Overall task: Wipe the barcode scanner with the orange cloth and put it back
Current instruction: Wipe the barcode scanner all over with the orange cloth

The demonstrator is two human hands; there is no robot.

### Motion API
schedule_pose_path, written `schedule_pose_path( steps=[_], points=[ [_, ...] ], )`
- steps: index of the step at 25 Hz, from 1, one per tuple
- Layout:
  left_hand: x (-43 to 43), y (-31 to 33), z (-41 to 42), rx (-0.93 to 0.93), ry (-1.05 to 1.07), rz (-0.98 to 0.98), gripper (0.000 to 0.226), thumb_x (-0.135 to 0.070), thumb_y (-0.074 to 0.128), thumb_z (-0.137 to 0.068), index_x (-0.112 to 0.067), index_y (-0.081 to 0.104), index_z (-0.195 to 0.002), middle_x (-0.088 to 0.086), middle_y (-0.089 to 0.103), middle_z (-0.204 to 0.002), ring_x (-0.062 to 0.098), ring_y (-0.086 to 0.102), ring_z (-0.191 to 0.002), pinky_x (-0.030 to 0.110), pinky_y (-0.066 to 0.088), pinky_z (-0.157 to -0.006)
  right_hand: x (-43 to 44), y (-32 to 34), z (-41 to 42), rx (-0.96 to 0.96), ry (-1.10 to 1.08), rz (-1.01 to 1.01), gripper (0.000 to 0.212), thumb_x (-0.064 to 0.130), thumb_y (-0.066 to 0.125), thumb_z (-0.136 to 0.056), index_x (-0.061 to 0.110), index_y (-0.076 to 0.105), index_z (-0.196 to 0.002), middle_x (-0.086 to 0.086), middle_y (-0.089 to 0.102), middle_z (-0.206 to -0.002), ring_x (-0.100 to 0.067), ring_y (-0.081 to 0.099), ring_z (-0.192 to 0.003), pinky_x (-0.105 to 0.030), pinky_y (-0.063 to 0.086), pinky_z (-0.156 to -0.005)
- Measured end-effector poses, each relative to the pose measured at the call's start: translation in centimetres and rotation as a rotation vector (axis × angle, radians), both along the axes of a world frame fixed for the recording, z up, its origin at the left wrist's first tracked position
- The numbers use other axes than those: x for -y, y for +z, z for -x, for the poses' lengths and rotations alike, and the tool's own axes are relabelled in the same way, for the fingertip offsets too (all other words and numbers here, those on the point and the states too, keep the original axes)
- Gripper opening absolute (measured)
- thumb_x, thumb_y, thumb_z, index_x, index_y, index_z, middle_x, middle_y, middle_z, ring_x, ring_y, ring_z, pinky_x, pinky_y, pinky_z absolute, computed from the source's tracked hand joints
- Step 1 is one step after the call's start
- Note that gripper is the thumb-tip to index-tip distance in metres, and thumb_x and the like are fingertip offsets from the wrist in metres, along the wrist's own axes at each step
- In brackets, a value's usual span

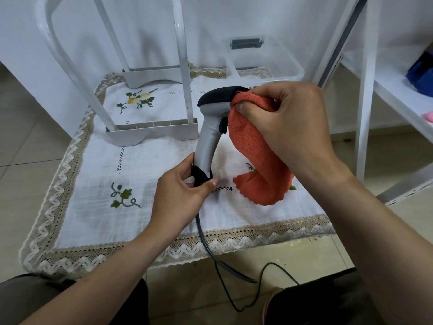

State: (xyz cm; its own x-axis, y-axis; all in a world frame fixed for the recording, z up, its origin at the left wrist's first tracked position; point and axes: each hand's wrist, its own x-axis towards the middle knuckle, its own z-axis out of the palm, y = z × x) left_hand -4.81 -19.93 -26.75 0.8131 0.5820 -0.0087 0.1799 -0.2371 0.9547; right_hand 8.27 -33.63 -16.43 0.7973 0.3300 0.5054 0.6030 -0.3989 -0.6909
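Observation:
A grey barcode scanner (209, 134) with a black head stands upright above the middle of the white embroidered tablecloth (98, 174). My left hand (180, 191) grips the black base of its handle, where the dark cable (210, 249) leaves and drops to the floor. My right hand (285, 123) presses the orange cloth (255, 160) against the front of the scanner's head. The rest of the cloth hangs down to the tablecloth. The scanner's window is hidden behind the cloth.
A white plastic frame (150, 134) stands on the table behind and left of the scanner. A clear plastic box (264, 59) sits at the back. A white shelf unit (365, 113) rises at the right. The cable loops over the tiled floor (257, 299) between my knees.

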Motion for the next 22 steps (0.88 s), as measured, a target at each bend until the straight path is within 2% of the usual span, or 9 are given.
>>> schedule_pose_path(
  steps=[5, 15, 22],
  points=[
    [0.03, -0.11, -0.06, -0.005, 0.001, -0.001, 0.071, -0.026, 0.088, -0.077, -0.032, 0.059, -0.142, -0.009, 0.075, -0.119, 0.000, 0.076, -0.091, 0.028, 0.061, -0.087, 0.21, 0.09, -0.38, -0.010, -0.046, -0.006, 0.015, 0.038, 0.073, -0.084, 0.034, 0.085, -0.093, 0.014, 0.081, -0.085, -0.005, 0.074, -0.083, -0.037, 0.060, -0.081],
    [-0.06, -0.40, -0.12, -0.012, 0.017, 0.030, 0.071, -0.023, 0.087, -0.079, -0.032, 0.058, -0.142, -0.007, 0.075, -0.122, 0.007, 0.076, -0.097, 0.039, 0.061, -0.091, 0.40, 0.05, -0.51, -0.043, 0.003, 0.044, 0.014, 0.037, 0.076, -0.085, 0.034, 0.085, -0.095, 0.013, 0.081, -0.086, -0.005, 0.073, -0.084, -0.037, 0.059, -0.081],
    [0.10, -0.07, -0.05, -0.005, 0.010, 0.032, 0.066, -0.023, 0.087, -0.079, -0.034, 0.060, -0.138, -0.009, 0.076, -0.117, 0.005, 0.076, -0.094, 0.036, 0.062, -0.090, 0.58, 0.16, -0.73, -0.044, 0.007, 0.032, 0.013, 0.035, 0.075, -0.085, 0.034, 0.085, -0.094, 0.013, 0.080, -0.085, -0.006, 0.073, -0.083, -0.037, 0.059, -0.081]
  ],
)
